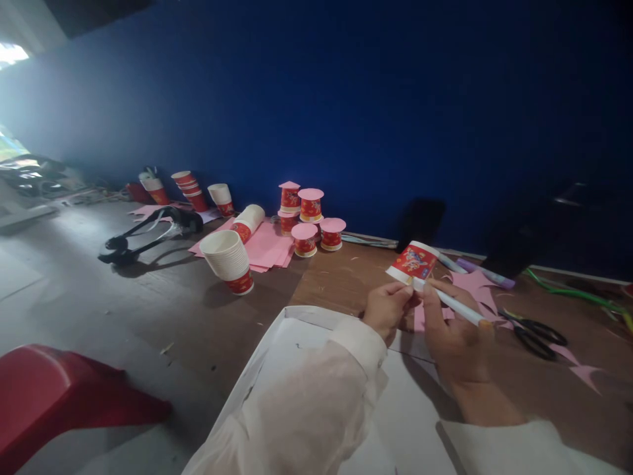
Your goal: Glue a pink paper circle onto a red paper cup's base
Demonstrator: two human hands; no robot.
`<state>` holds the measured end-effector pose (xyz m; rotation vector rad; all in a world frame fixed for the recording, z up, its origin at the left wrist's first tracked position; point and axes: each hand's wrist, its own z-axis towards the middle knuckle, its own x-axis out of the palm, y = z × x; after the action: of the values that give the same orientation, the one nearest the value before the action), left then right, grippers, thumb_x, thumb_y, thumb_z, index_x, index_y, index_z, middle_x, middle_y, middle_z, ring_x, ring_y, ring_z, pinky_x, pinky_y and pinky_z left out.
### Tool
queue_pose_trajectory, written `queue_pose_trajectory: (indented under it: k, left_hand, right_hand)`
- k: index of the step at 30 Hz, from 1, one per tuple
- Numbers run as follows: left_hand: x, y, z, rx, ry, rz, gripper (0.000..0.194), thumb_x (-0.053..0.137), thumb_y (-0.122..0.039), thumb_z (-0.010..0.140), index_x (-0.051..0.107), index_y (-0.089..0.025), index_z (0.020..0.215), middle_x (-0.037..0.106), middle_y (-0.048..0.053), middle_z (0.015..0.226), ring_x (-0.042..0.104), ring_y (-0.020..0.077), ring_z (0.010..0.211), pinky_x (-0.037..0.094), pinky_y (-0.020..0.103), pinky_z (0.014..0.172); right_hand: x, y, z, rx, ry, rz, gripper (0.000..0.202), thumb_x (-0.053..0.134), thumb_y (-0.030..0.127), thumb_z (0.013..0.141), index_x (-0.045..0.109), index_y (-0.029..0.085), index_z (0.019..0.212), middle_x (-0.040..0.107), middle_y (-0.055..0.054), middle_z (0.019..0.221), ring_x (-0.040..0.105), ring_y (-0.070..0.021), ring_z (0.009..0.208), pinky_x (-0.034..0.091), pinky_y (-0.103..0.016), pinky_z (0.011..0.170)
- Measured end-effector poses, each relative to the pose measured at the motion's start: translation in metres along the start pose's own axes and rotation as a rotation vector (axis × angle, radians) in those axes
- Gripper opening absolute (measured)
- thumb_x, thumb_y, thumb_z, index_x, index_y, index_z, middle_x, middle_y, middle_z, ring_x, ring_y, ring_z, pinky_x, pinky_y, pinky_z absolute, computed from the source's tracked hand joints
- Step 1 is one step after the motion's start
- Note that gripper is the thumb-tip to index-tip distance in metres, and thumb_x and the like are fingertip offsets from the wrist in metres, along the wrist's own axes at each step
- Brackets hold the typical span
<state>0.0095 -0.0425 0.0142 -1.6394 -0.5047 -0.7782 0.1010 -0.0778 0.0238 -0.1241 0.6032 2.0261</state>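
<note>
A red printed paper cup with a pale rim is tilted in front of me, over the brown table. My left hand has its fingers closed at the rim's near edge, though the exact grip is partly hidden. My right hand is wrapped round a slim white pen-like tube with an orange end. Its other end meets the cup's rim beside my left fingertips. Pink paper scraps lie behind and under the right hand, and black-handled scissors rest to its right.
Several small red cups with pink paper tops stand at the wall. Left of them are a stack of paper cups, pink sheets and a black strap-like object. A white box lid lies below my arms; a red stool stands at left.
</note>
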Motion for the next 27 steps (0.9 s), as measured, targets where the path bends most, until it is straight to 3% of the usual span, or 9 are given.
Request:
queue_pose_trajectory:
  k: [12,20,27]
  left_hand:
    - [0.0006,-0.0013,-0.0013,-0.013,-0.008,0.027,0.040,0.091,-0.042,0.047,0.066,-0.015,0.060,0.056,-0.002,0.057,0.049,0.0094,0.059,0.045,0.028,0.073]
    - [-0.0001,0.0001,-0.0003,-0.025,-0.013,0.008,0.037,0.091,-0.037,0.049,0.073,-0.013,0.070,0.065,0.002,0.067,0.057,0.0120,0.065,0.047,0.030,0.077]
    - [-0.0009,-0.0001,-0.0010,-0.009,-0.001,0.015,0.034,0.090,-0.037,0.050,0.071,-0.014,0.066,0.062,0.000,0.062,0.055,0.0115,0.063,0.047,0.028,0.074]
  right_hand:
    - [-0.0014,0.0001,0.0010,0.007,0.006,-0.001,0.018,0.062,0.031,0.095,0.073,0.018,0.096,0.078,-0.009,0.091,0.074,-0.0211,0.084,0.058,-0.034,0.082]
    - [-0.0026,0.0025,-0.0005,0.049,0.043,-0.030,0.020,0.059,0.034,0.096,0.072,0.019,0.092,0.078,-0.009,0.091,0.074,-0.0216,0.087,0.058,-0.035,0.084]
    - [-0.0020,0.0027,0.0004,0.031,0.029,-0.033,0.022,0.059,0.035,0.095,0.072,0.019,0.088,0.078,-0.008,0.087,0.073,-0.0207,0.082,0.056,-0.033,0.080]
